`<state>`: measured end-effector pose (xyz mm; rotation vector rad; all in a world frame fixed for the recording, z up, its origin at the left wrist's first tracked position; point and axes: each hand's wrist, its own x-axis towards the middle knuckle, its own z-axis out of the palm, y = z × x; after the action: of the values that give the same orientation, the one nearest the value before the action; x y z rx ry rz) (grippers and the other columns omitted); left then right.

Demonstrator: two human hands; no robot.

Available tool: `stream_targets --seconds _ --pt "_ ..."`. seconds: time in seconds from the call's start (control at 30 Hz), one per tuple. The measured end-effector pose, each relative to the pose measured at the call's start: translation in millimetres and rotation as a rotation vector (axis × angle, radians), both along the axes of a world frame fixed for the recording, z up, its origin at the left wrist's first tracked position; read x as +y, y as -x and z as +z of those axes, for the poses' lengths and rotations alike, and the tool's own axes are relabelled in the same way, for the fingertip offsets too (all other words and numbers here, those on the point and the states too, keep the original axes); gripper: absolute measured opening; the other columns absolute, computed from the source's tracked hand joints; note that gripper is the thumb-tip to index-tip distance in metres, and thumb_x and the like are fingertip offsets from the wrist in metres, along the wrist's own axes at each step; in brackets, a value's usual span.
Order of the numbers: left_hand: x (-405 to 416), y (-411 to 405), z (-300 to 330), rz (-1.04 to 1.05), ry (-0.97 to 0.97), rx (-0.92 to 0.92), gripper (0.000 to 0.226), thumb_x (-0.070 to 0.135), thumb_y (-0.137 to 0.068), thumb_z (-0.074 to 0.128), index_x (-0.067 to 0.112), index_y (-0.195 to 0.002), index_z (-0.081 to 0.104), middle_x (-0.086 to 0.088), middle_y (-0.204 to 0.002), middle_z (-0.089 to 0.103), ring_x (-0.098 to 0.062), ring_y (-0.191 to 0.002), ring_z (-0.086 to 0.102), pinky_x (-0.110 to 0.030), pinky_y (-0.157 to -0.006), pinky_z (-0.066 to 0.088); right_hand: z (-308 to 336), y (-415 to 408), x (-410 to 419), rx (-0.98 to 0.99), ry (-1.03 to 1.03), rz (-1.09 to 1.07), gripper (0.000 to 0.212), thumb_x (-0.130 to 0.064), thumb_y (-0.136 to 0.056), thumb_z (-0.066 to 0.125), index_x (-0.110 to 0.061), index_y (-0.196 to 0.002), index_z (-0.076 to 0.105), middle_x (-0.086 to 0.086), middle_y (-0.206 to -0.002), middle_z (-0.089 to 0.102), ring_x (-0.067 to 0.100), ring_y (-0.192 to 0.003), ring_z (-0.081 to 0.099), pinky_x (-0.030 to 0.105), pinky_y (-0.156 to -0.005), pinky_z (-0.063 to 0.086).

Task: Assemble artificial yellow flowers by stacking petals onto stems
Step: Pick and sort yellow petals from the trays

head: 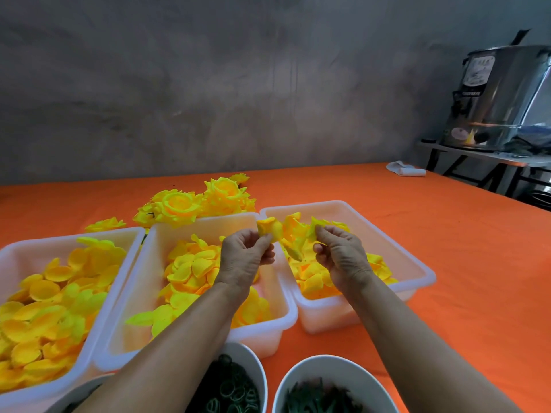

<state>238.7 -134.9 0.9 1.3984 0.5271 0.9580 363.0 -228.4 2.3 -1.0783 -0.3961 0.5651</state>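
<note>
Both forearms extended forward; left hand (244,257) fingers curled, pinching; right hand (343,257) likewise.

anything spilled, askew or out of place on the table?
Mostly tidy. One petal piece hangs over the near-left rim of the middle tray, half out. A lone flower lies apart from the finished pile. Both hands, left and right, hold petals normally.
</note>
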Motion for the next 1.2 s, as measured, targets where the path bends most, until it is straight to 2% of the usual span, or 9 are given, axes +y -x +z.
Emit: stream_targets --seconds 0.2,0.33,0.47,0.57,0.63,0.77,1.0,1.13,1.2 --pt "-1 -4 -1 0.026 -0.014 -0.010 0.017 0.001 -0.088 0.062 0.005 -0.072 0.057 -0.009 -0.062 0.058 -0.004 -0.044 0.056 -0.017 -0.048 0.050 -4 -4 2 0.067 -0.011 -0.203 0.027 0.003 -0.093 0.050 -0.010 -0.070 0.047 0.006 -0.062 0.049 0.003 -0.043 0.061 0.013 -0.039 0.045" --pt "-6 -9 0 0.011 -0.034 -0.025 0.014 0.002 -0.088 0.062 0.004 -0.074 0.057 -0.009 -0.062 0.057 -0.004 -0.045 0.056 -0.017 -0.048 0.050 -5 -7 4 0.052 -0.002 -0.335 0.028 0.006 -0.092 0.047 -0.010 -0.069 0.046 0.007 -0.062 0.049 0.002 -0.038 0.058 0.013 -0.041 0.046" --pt "-6 -7 1 0.013 -0.019 -0.046 0.013 0.001 -0.088 0.062 0.004 -0.076 0.057 -0.009 -0.063 0.058 -0.005 -0.046 0.057 -0.017 -0.049 0.050 -3 -6 6 -0.010 0.004 -0.223 0.021 0.008 -0.083 0.058 -0.011 -0.076 0.051 0.005 -0.062 0.052 0.011 -0.049 0.058 0.018 -0.050 0.048" --pt "-6 -5 1 0.015 -0.019 -0.051 0.013 0.002 -0.088 0.062 0.006 -0.076 0.058 -0.007 -0.063 0.058 -0.005 -0.047 0.058 -0.017 -0.051 0.051 -5 -2 8 -0.224 0.119 -0.145 0.025 0.010 -0.071 0.069 -0.011 -0.076 0.056 0.005 -0.067 0.051 0.016 -0.062 0.049 0.022 -0.057 0.044" --pt "-6 -4 1 0.005 -0.024 -0.050 0.013 0.002 -0.088 0.062 0.006 -0.077 0.059 -0.007 -0.063 0.059 -0.006 -0.047 0.057 -0.018 -0.051 0.051 -6 0 8 -0.273 0.182 -0.151 0.023 0.007 -0.072 0.072 -0.012 -0.074 0.059 0.003 -0.064 0.051 0.013 -0.058 0.046 0.018 -0.051 0.042" --pt "-6 -6 1 -0.012 -0.016 -0.044 0.008 0.001 -0.088 0.062 0.003 -0.080 0.061 -0.008 -0.064 0.059 -0.005 -0.047 0.057 -0.018 -0.050 0.051 -11 -6 7 -0.120 0.178 -0.265 0.032 0.010 -0.082 0.061 -0.013 -0.060 0.054 -0.003 -0.045 0.045 0.008 -0.040 0.039 0.016 -0.039 0.033" --pt "-5 -5 0 0.001 0.013 -0.063 0.009 0.002 -0.088 0.062 0.002 -0.079 0.061 -0.008 -0.063 0.059 -0.007 -0.048 0.057 -0.019 -0.050 0.051 -13 -19 10 -0.035 0.261 -0.448 0.008 -0.012 -0.086 0.064 -0.015 -0.091 0.058 0.001 -0.061 0.045 0.014 -0.053 0.039 0.025 -0.049 0.033" --pt "-7 -6 0 0.003 0.031 -0.087 0.011 0.003 -0.088 0.063 0.005 -0.077 0.062 -0.007 -0.063 0.060 -0.007 -0.048 0.058 -0.019 -0.050 0.052 -17 -22 11 -0.087 0.260 -0.527 0.014 -0.015 -0.084 0.067 -0.012 -0.076 0.056 0.005 -0.067 0.047 0.020 -0.063 0.040 0.028 -0.056 0.033" --pt "-7 -5 2 0.020 0.053 -0.105 0.013 0.003 -0.088 0.062 0.007 -0.076 0.062 -0.007 -0.065 0.060 -0.007 -0.049 0.058 -0.020 -0.051 0.052 -17 -23 9 -0.092 0.296 -0.595 0.012 -0.016 -0.083 0.068 -0.013 -0.083 0.057 0.009 -0.078 0.049 0.021 -0.074 0.042 0.035 -0.063 0.040"
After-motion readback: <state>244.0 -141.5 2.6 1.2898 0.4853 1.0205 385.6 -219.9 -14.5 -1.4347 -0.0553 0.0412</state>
